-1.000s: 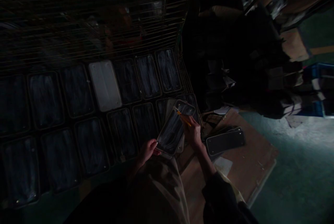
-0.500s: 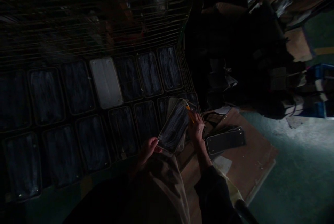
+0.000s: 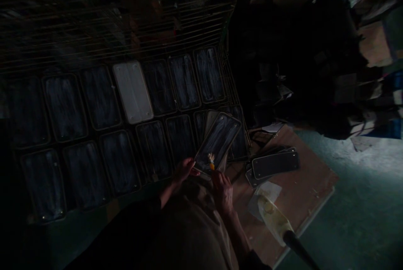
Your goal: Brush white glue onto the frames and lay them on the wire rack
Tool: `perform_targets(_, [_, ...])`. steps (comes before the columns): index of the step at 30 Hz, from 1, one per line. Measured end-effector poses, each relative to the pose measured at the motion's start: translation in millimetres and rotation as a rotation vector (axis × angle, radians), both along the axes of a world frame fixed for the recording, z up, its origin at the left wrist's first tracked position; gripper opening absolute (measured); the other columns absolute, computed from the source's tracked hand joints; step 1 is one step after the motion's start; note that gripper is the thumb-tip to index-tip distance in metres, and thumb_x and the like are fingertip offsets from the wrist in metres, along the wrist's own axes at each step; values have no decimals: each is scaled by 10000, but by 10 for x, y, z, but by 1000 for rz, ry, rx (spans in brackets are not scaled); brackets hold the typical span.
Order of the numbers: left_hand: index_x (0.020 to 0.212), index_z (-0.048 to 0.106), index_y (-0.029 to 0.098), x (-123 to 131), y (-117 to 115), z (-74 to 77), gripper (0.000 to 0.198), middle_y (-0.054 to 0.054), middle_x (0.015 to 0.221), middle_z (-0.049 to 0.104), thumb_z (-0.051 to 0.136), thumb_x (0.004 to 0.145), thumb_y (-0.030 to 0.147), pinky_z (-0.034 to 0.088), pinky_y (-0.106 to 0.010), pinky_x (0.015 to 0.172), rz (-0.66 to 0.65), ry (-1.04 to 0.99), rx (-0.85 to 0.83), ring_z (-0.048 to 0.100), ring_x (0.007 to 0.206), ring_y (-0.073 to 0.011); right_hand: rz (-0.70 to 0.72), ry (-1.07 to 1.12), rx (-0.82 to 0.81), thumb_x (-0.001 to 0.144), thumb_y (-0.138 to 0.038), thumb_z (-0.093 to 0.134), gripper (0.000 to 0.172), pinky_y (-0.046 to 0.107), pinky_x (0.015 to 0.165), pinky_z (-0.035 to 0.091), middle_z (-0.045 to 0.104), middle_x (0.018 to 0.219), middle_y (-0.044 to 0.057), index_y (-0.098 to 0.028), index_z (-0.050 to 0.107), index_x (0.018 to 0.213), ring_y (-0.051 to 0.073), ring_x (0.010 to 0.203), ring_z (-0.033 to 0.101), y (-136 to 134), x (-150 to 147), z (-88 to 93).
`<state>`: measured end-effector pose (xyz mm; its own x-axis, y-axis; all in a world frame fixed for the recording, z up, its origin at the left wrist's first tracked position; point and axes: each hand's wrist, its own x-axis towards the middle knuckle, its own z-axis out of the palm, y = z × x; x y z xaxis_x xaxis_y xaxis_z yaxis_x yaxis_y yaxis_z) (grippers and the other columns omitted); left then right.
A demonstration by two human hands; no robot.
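Note:
A dark rectangular panel point(image 3: 220, 135) with rounded corners and whitish streaks lies tilted over other panels near the rack's right end. My left hand point(image 3: 185, 169) grips its lower left edge. In my right hand point(image 3: 223, 188) is a brush point(image 3: 211, 161) with an orange handle, its pale bristles on the lower part of the panel. Rows of similar streaked panels point(image 3: 184, 82) lie to the left, with one light grey panel point(image 3: 133, 92) among them.
A wooden board point(image 3: 311, 177) on the right bears a few dark panels point(image 3: 275, 165), a pale sheet and a yellowish container point(image 3: 273, 215) with a black handle. Wire racking point(image 3: 201, 22) stands behind; dark piled items are at upper right.
My right hand and the brush have moved down along the panel, from its top end to its lower part. The view has shifted, bringing the yellowish container further into sight.

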<state>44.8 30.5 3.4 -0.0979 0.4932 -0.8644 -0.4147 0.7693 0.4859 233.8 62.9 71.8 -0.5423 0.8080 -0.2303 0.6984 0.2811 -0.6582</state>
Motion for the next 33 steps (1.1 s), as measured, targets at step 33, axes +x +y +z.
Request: perform_targets(33, [926, 588, 162, -94, -9, 95, 271, 10, 775, 628, 621, 726, 341, 573, -314, 646, -49, -4, 154, 648, 652, -150, -266, 85, 53, 926, -192, 405, 270, 288, 736, 466, 642, 914, 68, -194, 618, 1091, 188, 843, 602, 309, 21, -88])
